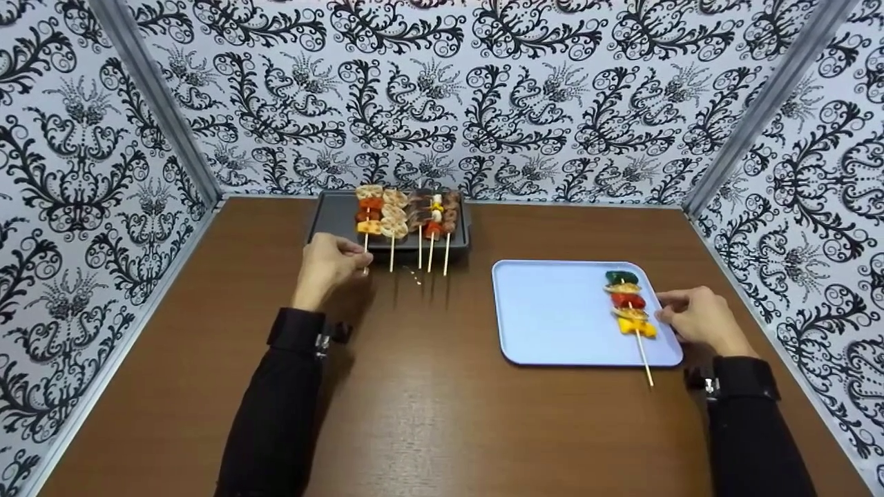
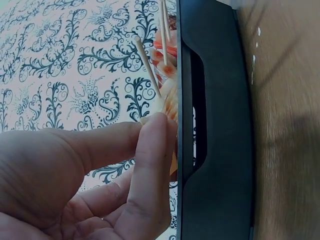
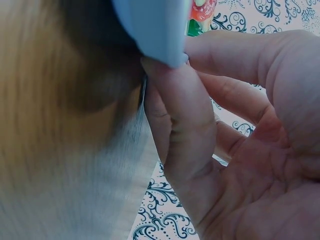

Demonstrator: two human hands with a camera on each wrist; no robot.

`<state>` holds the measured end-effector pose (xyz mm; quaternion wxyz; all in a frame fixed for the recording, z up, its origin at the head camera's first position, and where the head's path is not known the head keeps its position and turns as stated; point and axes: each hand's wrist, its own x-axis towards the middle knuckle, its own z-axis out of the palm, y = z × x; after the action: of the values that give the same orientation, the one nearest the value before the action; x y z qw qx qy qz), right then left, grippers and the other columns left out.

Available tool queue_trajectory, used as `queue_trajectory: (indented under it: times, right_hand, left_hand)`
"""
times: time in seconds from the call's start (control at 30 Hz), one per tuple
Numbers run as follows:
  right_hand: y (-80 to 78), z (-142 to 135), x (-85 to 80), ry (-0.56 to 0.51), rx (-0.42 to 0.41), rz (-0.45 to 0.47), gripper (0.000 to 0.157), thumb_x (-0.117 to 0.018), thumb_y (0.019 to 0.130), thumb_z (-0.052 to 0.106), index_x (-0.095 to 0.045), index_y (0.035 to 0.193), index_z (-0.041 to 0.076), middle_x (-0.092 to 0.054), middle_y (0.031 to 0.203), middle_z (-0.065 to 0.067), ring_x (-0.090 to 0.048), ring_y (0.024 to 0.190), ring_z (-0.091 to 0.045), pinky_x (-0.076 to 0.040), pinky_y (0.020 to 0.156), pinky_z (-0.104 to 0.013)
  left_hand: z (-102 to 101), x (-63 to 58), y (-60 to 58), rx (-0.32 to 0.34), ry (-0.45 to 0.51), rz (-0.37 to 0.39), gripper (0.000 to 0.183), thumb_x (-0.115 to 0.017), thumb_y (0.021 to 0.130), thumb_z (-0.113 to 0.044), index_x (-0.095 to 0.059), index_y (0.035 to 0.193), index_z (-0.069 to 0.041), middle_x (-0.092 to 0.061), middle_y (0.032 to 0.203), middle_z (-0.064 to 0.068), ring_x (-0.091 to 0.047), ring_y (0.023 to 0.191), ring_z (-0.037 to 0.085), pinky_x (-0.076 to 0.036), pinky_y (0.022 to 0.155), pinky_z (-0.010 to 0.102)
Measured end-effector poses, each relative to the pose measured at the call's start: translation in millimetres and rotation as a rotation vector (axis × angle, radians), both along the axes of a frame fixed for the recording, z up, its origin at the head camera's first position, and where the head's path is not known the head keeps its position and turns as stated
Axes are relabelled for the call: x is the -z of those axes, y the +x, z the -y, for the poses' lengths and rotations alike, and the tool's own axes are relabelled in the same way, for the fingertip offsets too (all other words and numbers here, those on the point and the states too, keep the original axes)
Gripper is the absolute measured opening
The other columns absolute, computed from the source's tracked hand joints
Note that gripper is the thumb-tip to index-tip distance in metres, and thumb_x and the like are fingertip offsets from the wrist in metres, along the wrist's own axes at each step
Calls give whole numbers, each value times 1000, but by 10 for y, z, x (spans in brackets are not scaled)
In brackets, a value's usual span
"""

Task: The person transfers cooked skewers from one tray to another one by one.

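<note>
My left hand (image 1: 328, 266) pinches the stick of the leftmost skewer (image 1: 370, 204), which has pale slices, red pieces and an orange-yellow piece. This skewer lies on a dark grill plate (image 1: 334, 215), its stick reaching over the front edge. In the left wrist view, thumb and finger meet beside the plate's dark handle (image 2: 215, 120). On the right, a light blue tray (image 1: 552, 314) carries one skewer (image 1: 627, 301) of green, red and yellow pieces, its stick jutting past the front rim. My right hand (image 1: 701, 321) grips the tray's right edge between thumb and fingers.
Several more skewers (image 1: 394, 214) lie side by side on the grill plate, sticks toward me. The brown table (image 1: 414, 414) is enclosed by patterned walls (image 1: 442, 103) at the back and both sides. Small pale marks (image 1: 413, 276) show on the table before the plate.
</note>
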<state>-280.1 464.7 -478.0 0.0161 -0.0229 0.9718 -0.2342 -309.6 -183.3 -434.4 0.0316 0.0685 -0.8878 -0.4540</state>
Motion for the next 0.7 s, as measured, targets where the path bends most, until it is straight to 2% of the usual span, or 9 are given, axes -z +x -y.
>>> queue_trajectory:
  times: [0.1,0.3,0.4,0.53,0.63,0.7]
  right_hand:
    - [-1,4,-6,-12,-2,7,47,-82,105,17,-76,146,-4,-86,110,-26,-75,83,-19,-59,66,-28]
    - [-9,5,-9,-11,2,4,46,-82,105,17,-77,146,-4,-86,108,-22,-73,81,-17,-57,66,-27]
    - [-13,-3,2,-8,4,5,46,-82,105,17,-77,146,-3,-87,108,-21,-73,81,-18,-56,69,-29]
    - [-10,-16,17,0,9,5,46,-83,105,18,-77,146,-2,-87,108,-20,-74,88,-23,-56,75,-33]
    - [-6,-18,27,16,7,-11,44,-83,104,18,-79,144,-2,-87,106,-18,-75,93,-27,-55,78,-34]
    - [-4,-17,29,20,8,-23,43,-82,104,17,-80,142,-2,-87,104,-17,-75,94,-29,-55,78,-34]
  left_hand:
    - [0,-5,7,2,16,-7,18,-88,103,-15,-90,115,-2,-89,115,21,-87,83,20,-68,71,21]
    - [4,-45,32,12,44,-21,18,-86,104,-14,-89,116,-1,-89,115,22,-90,97,36,-73,75,28]
    - [8,-62,36,8,54,-18,19,-86,104,-13,-88,117,0,-88,116,23,-90,99,36,-74,79,31]
    - [13,-85,39,-2,55,-20,19,-87,105,-14,-88,118,0,-89,115,23,-88,83,22,-74,77,30]
    - [17,-107,45,-8,44,-45,20,-86,105,-15,-88,117,1,-89,113,22,-81,72,7,-69,69,21]
    - [18,-126,53,-7,29,-68,21,-86,105,-15,-88,117,2,-89,112,22,-78,68,2,-65,66,16]
